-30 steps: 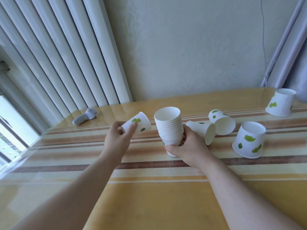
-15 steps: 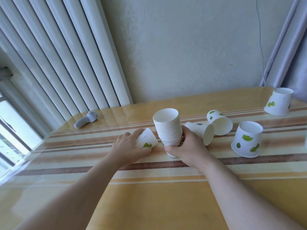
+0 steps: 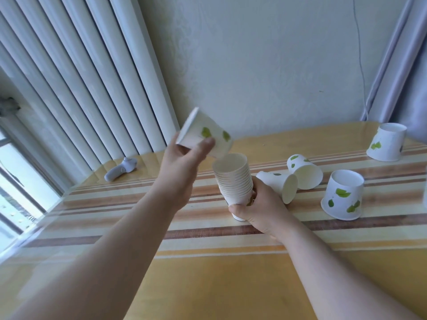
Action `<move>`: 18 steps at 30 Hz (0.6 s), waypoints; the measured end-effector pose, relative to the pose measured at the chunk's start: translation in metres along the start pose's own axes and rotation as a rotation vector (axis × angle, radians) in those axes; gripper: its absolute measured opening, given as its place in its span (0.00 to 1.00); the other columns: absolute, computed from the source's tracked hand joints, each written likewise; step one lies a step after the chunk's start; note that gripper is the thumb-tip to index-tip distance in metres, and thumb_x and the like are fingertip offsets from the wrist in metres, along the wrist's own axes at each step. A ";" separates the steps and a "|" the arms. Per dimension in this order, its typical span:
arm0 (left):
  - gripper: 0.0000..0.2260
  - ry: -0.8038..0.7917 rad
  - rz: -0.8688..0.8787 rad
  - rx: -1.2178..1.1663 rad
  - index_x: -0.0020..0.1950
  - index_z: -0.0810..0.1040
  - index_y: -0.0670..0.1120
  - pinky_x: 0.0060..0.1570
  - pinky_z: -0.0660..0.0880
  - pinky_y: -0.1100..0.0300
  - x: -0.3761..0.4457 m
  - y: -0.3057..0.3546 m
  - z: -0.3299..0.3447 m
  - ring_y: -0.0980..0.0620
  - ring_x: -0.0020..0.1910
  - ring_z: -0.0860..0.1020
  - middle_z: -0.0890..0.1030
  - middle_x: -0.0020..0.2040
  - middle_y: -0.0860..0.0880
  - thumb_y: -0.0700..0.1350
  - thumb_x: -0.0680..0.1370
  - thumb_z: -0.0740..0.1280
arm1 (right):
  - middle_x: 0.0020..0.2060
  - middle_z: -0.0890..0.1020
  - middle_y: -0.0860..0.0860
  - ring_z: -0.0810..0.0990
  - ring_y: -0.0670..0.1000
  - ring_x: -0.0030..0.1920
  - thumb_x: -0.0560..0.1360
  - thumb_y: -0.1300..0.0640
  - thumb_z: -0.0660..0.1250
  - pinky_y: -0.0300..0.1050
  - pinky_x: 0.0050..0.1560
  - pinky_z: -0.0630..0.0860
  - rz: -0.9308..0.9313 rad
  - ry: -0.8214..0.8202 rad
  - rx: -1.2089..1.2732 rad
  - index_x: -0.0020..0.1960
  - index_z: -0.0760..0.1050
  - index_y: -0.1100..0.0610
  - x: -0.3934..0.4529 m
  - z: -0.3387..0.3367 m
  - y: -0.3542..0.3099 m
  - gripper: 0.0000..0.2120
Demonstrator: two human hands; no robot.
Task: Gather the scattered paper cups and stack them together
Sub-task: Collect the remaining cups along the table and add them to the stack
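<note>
My right hand (image 3: pixel 258 207) grips the lower part of a stack of several white paper cups (image 3: pixel 233 179), which stands upright on the striped table (image 3: pixel 208 273). My left hand (image 3: pixel 182 162) holds a single white cup with green leaves (image 3: pixel 205 136) tilted just above and left of the stack's open rim. Two cups lie on their sides right of the stack, one nearer (image 3: pixel 279 184) and one behind it (image 3: pixel 305 170). Two more cups stand upside down: one at the right (image 3: pixel 343 195), one at the far right corner (image 3: pixel 387 142).
A small grey handheld device (image 3: pixel 120 169) lies at the table's back left, near white vertical blinds (image 3: pixel 80 77). A window (image 3: pixel 13 181) is at the left. A wall stands behind the table and a curtain (image 3: pixel 404 54) hangs at the right.
My left hand has lifted the single cup from the table beside the stack up to above the stack's rim. My right hand and the stack stayed in place.
</note>
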State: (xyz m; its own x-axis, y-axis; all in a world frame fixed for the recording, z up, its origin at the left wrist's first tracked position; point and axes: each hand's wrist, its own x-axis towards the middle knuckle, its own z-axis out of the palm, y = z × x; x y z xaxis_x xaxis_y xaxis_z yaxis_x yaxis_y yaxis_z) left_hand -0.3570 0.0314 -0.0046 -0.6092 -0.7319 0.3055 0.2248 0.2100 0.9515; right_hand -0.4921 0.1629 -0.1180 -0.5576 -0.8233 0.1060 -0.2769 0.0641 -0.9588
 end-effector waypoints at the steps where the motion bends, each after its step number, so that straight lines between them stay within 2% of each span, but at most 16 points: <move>1: 0.32 -0.040 -0.004 0.077 0.67 0.77 0.44 0.64 0.82 0.49 -0.002 0.000 0.007 0.44 0.63 0.85 0.86 0.63 0.40 0.51 0.67 0.81 | 0.53 0.85 0.41 0.83 0.41 0.54 0.71 0.56 0.81 0.39 0.49 0.76 -0.003 0.003 0.004 0.63 0.75 0.41 0.000 0.000 0.000 0.26; 3: 0.30 -0.050 -0.036 0.222 0.66 0.77 0.48 0.60 0.83 0.50 -0.005 -0.009 0.016 0.48 0.60 0.86 0.86 0.59 0.45 0.50 0.67 0.82 | 0.53 0.86 0.41 0.83 0.41 0.54 0.71 0.56 0.81 0.38 0.48 0.76 -0.007 0.005 0.003 0.64 0.75 0.41 0.000 -0.001 0.000 0.26; 5: 0.28 -0.014 -0.060 0.260 0.65 0.77 0.51 0.58 0.81 0.51 -0.010 -0.020 0.018 0.51 0.58 0.85 0.86 0.58 0.49 0.50 0.67 0.81 | 0.53 0.85 0.40 0.83 0.39 0.54 0.72 0.56 0.81 0.35 0.47 0.76 0.000 -0.004 -0.003 0.66 0.75 0.41 -0.001 -0.001 0.000 0.27; 8: 0.31 0.018 -0.046 0.260 0.66 0.76 0.54 0.61 0.80 0.51 -0.015 -0.031 0.016 0.52 0.63 0.83 0.84 0.62 0.49 0.54 0.66 0.81 | 0.54 0.86 0.40 0.83 0.38 0.54 0.72 0.55 0.81 0.28 0.43 0.76 0.007 -0.016 -0.008 0.69 0.75 0.42 -0.003 -0.001 0.000 0.29; 10: 0.35 -0.004 -0.026 0.259 0.69 0.74 0.56 0.67 0.78 0.50 -0.019 -0.037 0.012 0.53 0.68 0.81 0.83 0.67 0.50 0.59 0.65 0.83 | 0.54 0.86 0.41 0.84 0.38 0.53 0.72 0.55 0.80 0.28 0.41 0.76 0.011 -0.012 -0.013 0.68 0.75 0.42 -0.003 0.000 -0.002 0.28; 12: 0.44 -0.051 -0.048 0.277 0.75 0.71 0.54 0.74 0.74 0.45 -0.026 -0.045 0.005 0.53 0.74 0.78 0.80 0.73 0.52 0.65 0.64 0.84 | 0.52 0.86 0.41 0.84 0.40 0.51 0.72 0.55 0.80 0.31 0.43 0.79 0.013 0.013 -0.023 0.65 0.75 0.41 -0.004 0.000 -0.004 0.25; 14: 0.47 -0.133 -0.129 0.254 0.79 0.70 0.53 0.75 0.72 0.41 -0.038 -0.059 -0.002 0.50 0.75 0.78 0.81 0.74 0.50 0.65 0.64 0.85 | 0.51 0.86 0.41 0.85 0.42 0.50 0.71 0.50 0.81 0.40 0.48 0.84 0.010 0.039 -0.060 0.63 0.76 0.39 -0.006 0.002 -0.007 0.25; 16: 0.40 -0.197 -0.189 0.233 0.76 0.74 0.50 0.72 0.77 0.41 -0.052 -0.073 -0.007 0.47 0.71 0.82 0.85 0.70 0.48 0.56 0.69 0.86 | 0.50 0.87 0.39 0.85 0.38 0.50 0.68 0.44 0.83 0.41 0.50 0.84 -0.014 0.036 -0.134 0.63 0.78 0.38 -0.008 0.006 -0.010 0.26; 18: 0.27 -0.198 -0.191 0.246 0.71 0.80 0.46 0.63 0.84 0.47 -0.061 -0.084 -0.008 0.47 0.65 0.86 0.88 0.62 0.48 0.45 0.74 0.83 | 0.49 0.87 0.36 0.84 0.33 0.50 0.66 0.48 0.85 0.38 0.49 0.82 -0.049 0.003 -0.209 0.62 0.79 0.37 -0.011 0.009 -0.014 0.28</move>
State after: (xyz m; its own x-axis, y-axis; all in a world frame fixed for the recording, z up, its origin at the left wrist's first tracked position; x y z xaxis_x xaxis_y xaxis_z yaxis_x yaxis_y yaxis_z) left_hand -0.3327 0.0532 -0.1034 -0.7633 -0.6382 0.1002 -0.0815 0.2490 0.9651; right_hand -0.4747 0.1663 -0.1078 -0.5416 -0.8267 0.1526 -0.4598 0.1393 -0.8770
